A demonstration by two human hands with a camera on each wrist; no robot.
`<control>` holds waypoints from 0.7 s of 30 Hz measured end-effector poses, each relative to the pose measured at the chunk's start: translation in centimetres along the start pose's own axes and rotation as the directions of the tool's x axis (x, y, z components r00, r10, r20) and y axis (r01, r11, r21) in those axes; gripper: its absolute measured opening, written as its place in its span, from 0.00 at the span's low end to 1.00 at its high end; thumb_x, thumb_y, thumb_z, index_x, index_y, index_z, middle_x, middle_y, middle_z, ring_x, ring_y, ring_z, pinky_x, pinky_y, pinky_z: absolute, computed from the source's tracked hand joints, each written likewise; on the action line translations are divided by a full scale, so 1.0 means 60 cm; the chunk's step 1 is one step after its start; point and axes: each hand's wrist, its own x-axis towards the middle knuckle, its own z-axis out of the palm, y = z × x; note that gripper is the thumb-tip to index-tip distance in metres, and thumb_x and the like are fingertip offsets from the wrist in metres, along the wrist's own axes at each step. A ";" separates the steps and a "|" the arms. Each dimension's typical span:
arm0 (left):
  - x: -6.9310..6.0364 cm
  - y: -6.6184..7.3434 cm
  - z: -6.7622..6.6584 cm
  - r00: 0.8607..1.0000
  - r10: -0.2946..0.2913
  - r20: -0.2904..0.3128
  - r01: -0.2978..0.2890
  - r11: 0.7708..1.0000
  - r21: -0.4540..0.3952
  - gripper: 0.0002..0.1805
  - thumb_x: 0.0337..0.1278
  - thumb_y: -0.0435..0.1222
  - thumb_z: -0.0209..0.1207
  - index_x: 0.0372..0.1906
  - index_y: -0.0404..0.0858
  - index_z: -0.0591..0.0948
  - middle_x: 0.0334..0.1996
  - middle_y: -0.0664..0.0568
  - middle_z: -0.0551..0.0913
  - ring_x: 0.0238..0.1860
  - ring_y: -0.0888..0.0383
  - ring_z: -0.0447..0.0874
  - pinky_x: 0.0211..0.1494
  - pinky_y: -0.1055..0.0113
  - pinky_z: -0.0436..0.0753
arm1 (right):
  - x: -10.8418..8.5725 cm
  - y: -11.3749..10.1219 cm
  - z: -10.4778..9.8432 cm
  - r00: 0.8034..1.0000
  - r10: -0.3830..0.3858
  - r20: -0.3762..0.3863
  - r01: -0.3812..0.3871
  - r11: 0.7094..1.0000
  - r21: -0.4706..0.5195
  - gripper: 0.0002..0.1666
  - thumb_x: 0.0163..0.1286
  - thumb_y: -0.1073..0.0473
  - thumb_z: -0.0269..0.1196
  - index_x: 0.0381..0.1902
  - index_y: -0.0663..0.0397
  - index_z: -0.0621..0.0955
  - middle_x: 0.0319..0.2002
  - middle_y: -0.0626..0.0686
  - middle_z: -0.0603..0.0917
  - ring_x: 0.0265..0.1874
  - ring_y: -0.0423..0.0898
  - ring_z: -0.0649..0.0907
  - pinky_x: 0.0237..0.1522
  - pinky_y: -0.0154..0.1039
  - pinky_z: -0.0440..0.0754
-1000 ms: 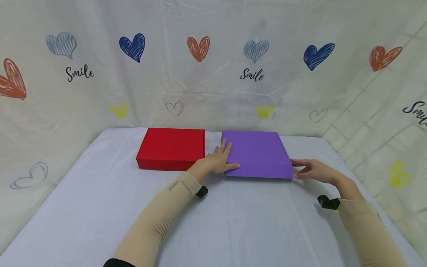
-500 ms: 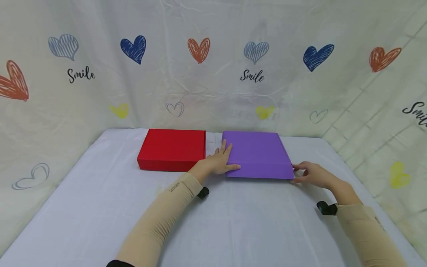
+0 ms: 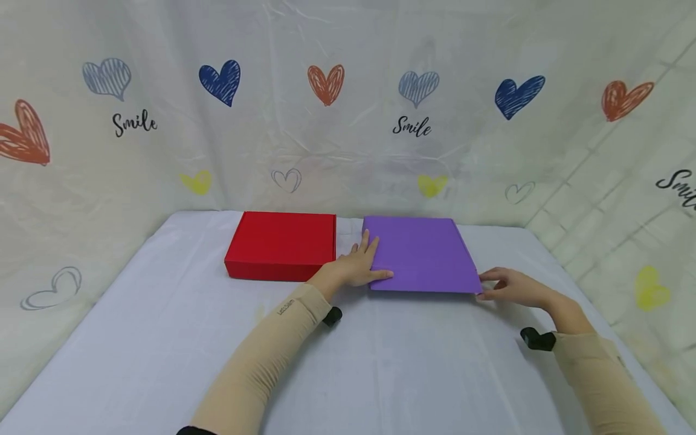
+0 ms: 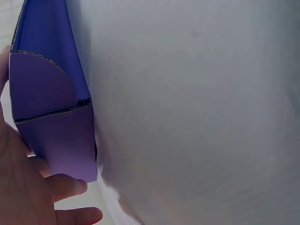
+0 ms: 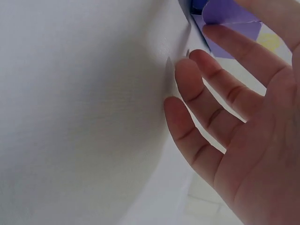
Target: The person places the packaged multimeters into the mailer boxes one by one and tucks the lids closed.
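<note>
A purple cardboard box lies at the back of the table, its front flap sticking out toward me. In the left wrist view, the flap stands away from the box, and a rounded side tab shows beneath it. My left hand rests on the box's left side with fingers spread and the thumb along the front. At the front right corner, my right hand touches the box with thumb and forefinger. The right wrist view shows its other fingers loosely bent and holding nothing.
A red box lies closed to the left of the purple one, close to my left hand. White cloth covers the table. Behind it hangs a pale curtain printed with hearts.
My right hand has shifted onto the front right corner of the purple box, and its front flap has tilted slightly upward. The left hand stays in place.
</note>
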 end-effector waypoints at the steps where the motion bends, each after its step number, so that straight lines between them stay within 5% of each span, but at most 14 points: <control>1: 0.000 0.000 0.000 1.000 0.001 -0.001 -0.001 1.000 -0.001 0.56 0.69 0.66 0.52 0.84 0.45 0.36 0.82 0.48 0.24 0.81 0.39 0.44 0.76 0.36 0.53 | 0.000 0.001 -0.001 1.000 0.003 0.006 -0.003 1.000 0.010 0.39 0.69 0.50 0.70 0.67 0.73 0.74 0.63 0.69 0.76 0.44 0.47 0.78 0.44 0.42 0.79; 13: 0.003 -0.001 0.000 1.000 0.009 0.004 -0.009 1.000 -0.007 0.56 0.69 0.66 0.52 0.84 0.44 0.36 0.82 0.47 0.24 0.81 0.39 0.44 0.76 0.36 0.54 | 0.003 0.016 -0.005 0.999 -0.020 0.043 0.017 0.997 0.071 0.32 0.72 0.52 0.65 0.66 0.69 0.77 0.67 0.69 0.73 0.52 0.48 0.77 0.48 0.38 0.80; 21: 0.003 -0.002 0.000 1.000 0.006 0.001 -0.006 1.000 -0.005 0.56 0.69 0.66 0.51 0.84 0.44 0.37 0.82 0.48 0.25 0.81 0.39 0.44 0.76 0.36 0.53 | 0.004 0.012 -0.011 0.997 -0.033 0.064 0.024 0.992 0.126 0.29 0.72 0.54 0.65 0.64 0.66 0.80 0.69 0.70 0.71 0.62 0.59 0.75 0.49 0.35 0.81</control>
